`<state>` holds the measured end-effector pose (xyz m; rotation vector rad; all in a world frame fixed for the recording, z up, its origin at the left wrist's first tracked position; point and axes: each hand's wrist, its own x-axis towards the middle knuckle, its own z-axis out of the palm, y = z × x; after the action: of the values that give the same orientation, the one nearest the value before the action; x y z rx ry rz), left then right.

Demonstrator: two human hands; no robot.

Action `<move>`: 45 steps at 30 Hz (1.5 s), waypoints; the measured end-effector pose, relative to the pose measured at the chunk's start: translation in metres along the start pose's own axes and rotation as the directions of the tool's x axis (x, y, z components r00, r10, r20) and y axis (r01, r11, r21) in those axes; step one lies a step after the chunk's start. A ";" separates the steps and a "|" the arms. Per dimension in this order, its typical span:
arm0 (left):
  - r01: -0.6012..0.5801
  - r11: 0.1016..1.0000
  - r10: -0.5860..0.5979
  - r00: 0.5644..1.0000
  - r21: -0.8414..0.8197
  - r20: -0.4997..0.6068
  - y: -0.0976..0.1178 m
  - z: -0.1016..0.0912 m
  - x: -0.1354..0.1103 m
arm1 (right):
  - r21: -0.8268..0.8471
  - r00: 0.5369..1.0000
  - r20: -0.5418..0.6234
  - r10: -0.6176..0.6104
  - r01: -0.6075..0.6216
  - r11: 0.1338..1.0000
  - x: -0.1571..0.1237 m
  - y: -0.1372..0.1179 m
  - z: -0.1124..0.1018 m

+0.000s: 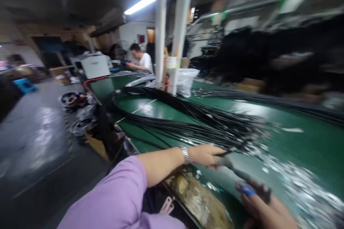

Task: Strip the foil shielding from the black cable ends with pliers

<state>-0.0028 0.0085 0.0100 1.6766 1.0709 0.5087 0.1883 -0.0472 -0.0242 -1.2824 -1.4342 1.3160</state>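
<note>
A big bundle of thin black cables lies fanned across the green table. My left hand, with a metal watch on its wrist and a purple sleeve behind it, is closed on the cable ends near the table's front edge. My right hand is low at the right and blurred. It has a blue cover on one fingertip, and its fingers curl round a dark long thing that runs up toward my left hand. What that thing is stays unclear.
Small silvery parts lie scattered on the table at the right. White posts and a clear plastic bag stand mid-table. A person in a white shirt works at the far end. Cable coils lie on the floor at the left.
</note>
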 end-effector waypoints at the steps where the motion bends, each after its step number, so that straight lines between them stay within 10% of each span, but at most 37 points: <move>1: 0.002 0.999 -0.002 1.000 -0.034 -0.008 0.000 0.001 -0.002 | 0.062 0.997 -0.063 0.048 -0.044 0.997 -0.001 -0.001 0.003; 9: 0.088 0.991 -0.082 0.995 -0.100 0.060 -0.002 0.008 0.002 | 0.239 0.993 -0.115 -0.042 0.069 0.968 0.018 0.000 0.009; 22: 0.193 0.981 -0.196 0.964 0.039 0.181 0.005 0.003 -0.003 | -0.138 0.968 -0.062 -0.245 0.235 0.962 0.020 0.006 0.008; 27: 0.237 0.960 -0.263 0.945 0.147 0.196 0.004 -0.008 -0.009 | -0.043 0.979 -0.099 -0.178 0.175 0.984 0.017 0.000 0.009; 32: 0.185 0.983 -0.185 0.982 -0.004 0.043 0.002 -0.007 -0.007 | 0.218 0.996 -0.046 0.072 -0.061 0.974 0.013 0.000 0.012; 37: 0.105 0.992 -0.114 0.985 -0.074 -0.129 0.001 -0.004 -0.004 | 0.143 0.997 0.075 0.025 -0.035 0.989 0.005 -0.005 0.011; 45: -0.130 0.872 0.276 0.927 0.472 -0.254 -0.003 -0.002 -0.011 | 0.215 0.998 0.046 0.039 -0.048 0.976 0.007 -0.005 0.018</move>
<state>-0.0104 0.0005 0.0101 2.1877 1.3202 0.7272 0.1689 -0.0429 -0.0226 -1.1538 -1.2584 1.4913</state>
